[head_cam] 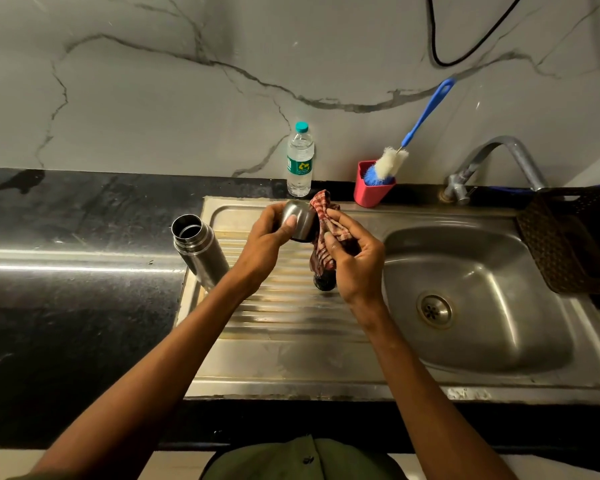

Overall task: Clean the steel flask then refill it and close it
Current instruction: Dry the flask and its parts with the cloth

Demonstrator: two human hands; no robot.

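Both forearms bare, no sleeves in sight. Left hand (269, 233) and right hand (355, 258) without rings, watch or bands. Olive-green shirt (302, 459) at 6 o'clock, dark button on front.

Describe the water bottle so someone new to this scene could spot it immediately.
Start at the steel sink and follow its back edge to the marble wall. There stands the water bottle, left of the red holder. It alone is clear plastic, with a teal cap and green label.
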